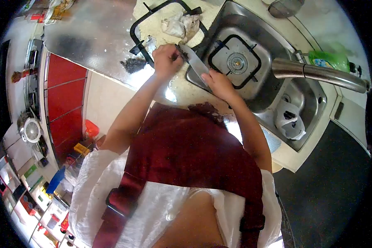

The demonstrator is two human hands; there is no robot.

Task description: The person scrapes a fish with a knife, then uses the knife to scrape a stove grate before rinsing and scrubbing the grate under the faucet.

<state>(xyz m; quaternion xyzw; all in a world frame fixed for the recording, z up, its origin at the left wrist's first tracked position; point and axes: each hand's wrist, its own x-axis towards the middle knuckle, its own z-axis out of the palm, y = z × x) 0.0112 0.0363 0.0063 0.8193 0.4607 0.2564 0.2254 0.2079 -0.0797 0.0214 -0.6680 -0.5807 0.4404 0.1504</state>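
Beside the sink (273, 45), the right hand (220, 84) grips a knife (197, 63), the left hand (166, 60) a dark piece (180, 52). Probably scraping; next needs steady pressure.

Visible items comprise two hands (166, 62) (221, 84), one metal blade (197, 64), two pan supports (141, 20) (250, 47), two sink basins (256, 29) (312, 93), one faucet (318, 74), one green bottle (330, 61), one mesh strainer (286, 7), one round fan (31, 129) and one burgundy apron (190, 144).

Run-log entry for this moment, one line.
left hand: holding dark piece | right hand: gripping flat blade | sink: black grate inside | counter: second grate
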